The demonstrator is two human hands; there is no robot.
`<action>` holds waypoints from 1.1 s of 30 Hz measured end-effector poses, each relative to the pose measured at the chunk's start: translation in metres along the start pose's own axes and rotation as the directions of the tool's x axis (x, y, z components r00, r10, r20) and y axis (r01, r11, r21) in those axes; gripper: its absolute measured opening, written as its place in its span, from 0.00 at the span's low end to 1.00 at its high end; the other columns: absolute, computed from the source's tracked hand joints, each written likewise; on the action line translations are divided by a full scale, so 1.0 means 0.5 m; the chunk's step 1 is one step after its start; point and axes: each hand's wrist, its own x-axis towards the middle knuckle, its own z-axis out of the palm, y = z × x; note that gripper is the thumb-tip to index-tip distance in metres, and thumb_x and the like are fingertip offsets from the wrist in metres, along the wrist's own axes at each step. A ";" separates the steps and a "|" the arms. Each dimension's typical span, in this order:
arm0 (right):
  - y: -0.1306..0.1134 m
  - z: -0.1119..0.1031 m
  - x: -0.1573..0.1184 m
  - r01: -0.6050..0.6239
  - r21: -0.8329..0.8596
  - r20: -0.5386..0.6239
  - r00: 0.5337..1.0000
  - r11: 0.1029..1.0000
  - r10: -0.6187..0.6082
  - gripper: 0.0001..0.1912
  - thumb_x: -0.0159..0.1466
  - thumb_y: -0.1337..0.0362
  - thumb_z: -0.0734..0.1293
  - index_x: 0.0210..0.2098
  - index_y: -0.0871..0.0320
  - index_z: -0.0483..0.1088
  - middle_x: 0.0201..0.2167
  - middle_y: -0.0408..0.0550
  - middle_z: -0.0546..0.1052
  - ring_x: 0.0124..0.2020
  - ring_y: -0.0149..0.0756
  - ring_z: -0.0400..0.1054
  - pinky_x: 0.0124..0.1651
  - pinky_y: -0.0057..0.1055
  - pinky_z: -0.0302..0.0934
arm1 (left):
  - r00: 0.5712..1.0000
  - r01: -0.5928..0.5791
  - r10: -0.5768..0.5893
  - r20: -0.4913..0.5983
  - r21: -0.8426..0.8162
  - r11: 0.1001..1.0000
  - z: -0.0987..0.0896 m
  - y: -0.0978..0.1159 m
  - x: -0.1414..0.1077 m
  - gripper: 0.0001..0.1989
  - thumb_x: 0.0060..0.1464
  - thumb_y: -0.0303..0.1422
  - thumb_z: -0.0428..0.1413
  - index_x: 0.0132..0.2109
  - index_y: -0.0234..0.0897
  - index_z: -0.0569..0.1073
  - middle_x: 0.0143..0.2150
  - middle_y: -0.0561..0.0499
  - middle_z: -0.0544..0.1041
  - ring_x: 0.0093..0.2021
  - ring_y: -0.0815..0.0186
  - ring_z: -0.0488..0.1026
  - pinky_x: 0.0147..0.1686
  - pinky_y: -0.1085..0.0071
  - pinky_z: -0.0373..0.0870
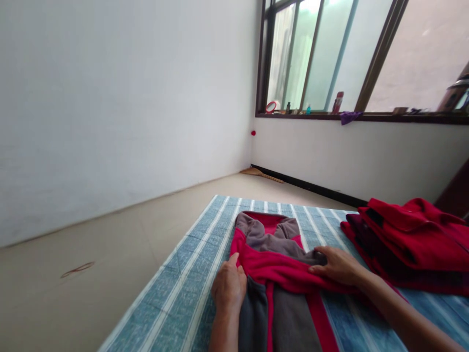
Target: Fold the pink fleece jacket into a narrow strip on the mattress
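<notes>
A red and grey garment [269,254] lies on a blue and white striped cloth [198,254], its top end away from me. My left hand [230,283] is at the garment's left edge, fingers closed on the red fabric. On the right side, my right hand [335,264] pinches a red and grey part of it, possibly a sleeve, which runs across the garment and on beneath my right forearm. The lower part, in dark grey and red panels, extends toward me between my arms.
A stack of folded red and dark clothes [417,239] sits at the right of the striped cloth. Beyond are a white wall [128,98], a brush-like object [262,173] on the floor, and a windowsill [366,117] holding a red bottle [337,102] and small items.
</notes>
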 end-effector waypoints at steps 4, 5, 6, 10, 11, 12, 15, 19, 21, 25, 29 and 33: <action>-0.019 -0.015 -0.015 -0.024 -0.019 0.020 0.999 1.000 0.025 0.23 0.54 0.54 0.68 0.45 0.60 0.75 0.42 0.56 0.78 0.44 0.50 0.72 0.39 0.34 0.59 | 1.000 0.016 -0.016 -0.002 -0.003 1.000 -0.001 0.002 0.000 0.22 0.61 0.28 0.50 0.61 0.37 0.67 0.54 0.41 0.76 0.53 0.60 0.73 0.49 0.72 0.65; -0.028 -0.030 -0.025 -0.029 -0.031 0.014 0.999 0.999 0.030 0.19 0.54 0.56 0.69 0.42 0.59 0.76 0.39 0.55 0.78 0.41 0.49 0.72 0.37 0.33 0.58 | 1.000 0.021 -0.021 -0.003 -0.003 1.000 -0.001 0.003 0.000 0.22 0.61 0.28 0.50 0.61 0.37 0.67 0.55 0.41 0.75 0.53 0.61 0.73 0.49 0.72 0.65; -0.036 -0.049 -0.039 -0.034 -0.048 -0.014 0.999 0.998 0.033 0.16 0.54 0.57 0.68 0.39 0.58 0.76 0.37 0.54 0.78 0.39 0.48 0.72 0.35 0.33 0.58 | 1.000 0.023 -0.023 -0.003 -0.005 1.000 -0.001 0.004 -0.001 0.22 0.60 0.28 0.50 0.61 0.37 0.67 0.55 0.41 0.75 0.53 0.61 0.73 0.49 0.72 0.65; -0.051 -0.113 -0.097 -0.099 -0.173 -0.237 0.970 0.980 0.056 0.15 0.58 0.50 0.66 0.40 0.51 0.75 0.32 0.53 0.78 0.35 0.50 0.72 0.33 0.36 0.56 | 1.000 0.009 -0.009 -0.016 -0.021 1.000 0.000 0.008 -0.007 0.21 0.61 0.28 0.50 0.60 0.37 0.68 0.55 0.42 0.75 0.53 0.62 0.73 0.49 0.73 0.64; -0.050 -0.115 -0.105 -0.118 -0.191 -0.248 0.966 0.974 0.068 0.16 0.58 0.49 0.66 0.40 0.50 0.74 0.32 0.54 0.78 0.35 0.50 0.72 0.33 0.36 0.55 | 1.000 0.005 -0.006 -0.020 -0.023 1.000 -0.001 0.008 -0.008 0.21 0.61 0.29 0.50 0.61 0.37 0.67 0.55 0.42 0.75 0.53 0.62 0.73 0.49 0.73 0.64; -0.048 -0.109 -0.109 -0.129 -0.207 -0.226 0.971 0.970 0.081 0.16 0.59 0.49 0.65 0.40 0.50 0.74 0.32 0.54 0.78 0.35 0.51 0.73 0.32 0.36 0.55 | 1.000 0.007 -0.007 -0.021 -0.021 1.000 -0.002 0.009 -0.010 0.21 0.61 0.29 0.50 0.61 0.36 0.67 0.54 0.42 0.75 0.53 0.62 0.73 0.49 0.73 0.64; -0.030 -0.054 -0.101 -0.104 -0.245 -0.035 0.994 0.964 0.099 0.11 0.60 0.54 0.65 0.33 0.54 0.75 0.33 0.57 0.78 0.36 0.52 0.73 0.32 0.36 0.56 | 1.000 0.021 -0.021 -0.009 -0.002 1.000 -0.004 0.011 -0.013 0.22 0.62 0.29 0.49 0.62 0.36 0.66 0.53 0.40 0.76 0.51 0.60 0.74 0.48 0.71 0.65; -0.007 0.014 -0.093 -0.094 -0.246 -0.006 0.995 0.965 0.095 0.12 0.59 0.53 0.65 0.30 0.54 0.75 0.33 0.58 0.78 0.36 0.53 0.73 0.34 0.38 0.58 | 1.000 0.019 -0.019 0.005 0.016 1.000 -0.004 0.012 -0.014 0.22 0.62 0.30 0.49 0.62 0.37 0.66 0.53 0.41 0.76 0.51 0.61 0.74 0.47 0.71 0.65; -0.027 0.013 -0.099 -0.071 -0.239 -0.102 0.994 0.968 0.048 0.10 0.58 0.55 0.66 0.32 0.53 0.74 0.35 0.57 0.78 0.38 0.53 0.72 0.38 0.39 0.60 | 1.000 0.020 -0.020 0.002 0.018 1.000 -0.002 0.013 -0.014 0.22 0.62 0.30 0.48 0.62 0.36 0.66 0.54 0.40 0.75 0.52 0.61 0.74 0.48 0.72 0.65; -0.165 -0.030 -0.089 0.170 -0.132 -0.160 0.969 0.977 -0.190 0.12 0.63 0.55 0.62 0.40 0.53 0.73 0.38 0.54 0.76 0.39 0.48 0.70 0.42 0.37 0.61 | 1.000 0.000 0.000 -0.001 0.019 1.000 -0.003 0.013 -0.011 0.22 0.62 0.29 0.48 0.62 0.34 0.65 0.55 0.40 0.74 0.54 0.60 0.72 0.51 0.70 0.64; -0.326 -0.016 0.002 0.533 0.002 -0.211 0.827 0.846 -0.521 0.18 0.67 0.56 0.57 0.50 0.57 0.70 0.50 0.55 0.73 0.51 0.46 0.66 0.52 0.36 0.59 | 0.999 -0.015 0.014 0.032 0.041 0.999 -0.009 0.013 -0.008 0.20 0.62 0.31 0.47 0.60 0.35 0.67 0.51 0.39 0.77 0.52 0.57 0.74 0.47 0.68 0.67; -0.371 0.064 0.113 0.386 0.015 -0.152 0.913 0.922 -0.380 0.36 0.66 0.49 0.58 0.64 0.70 0.56 0.64 0.68 0.57 0.65 0.57 0.50 0.63 0.47 0.46 | 0.999 0.022 -0.025 0.043 0.065 0.998 -0.014 0.014 -0.007 0.18 0.63 0.32 0.45 0.55 0.36 0.72 0.47 0.40 0.79 0.48 0.55 0.76 0.43 0.67 0.68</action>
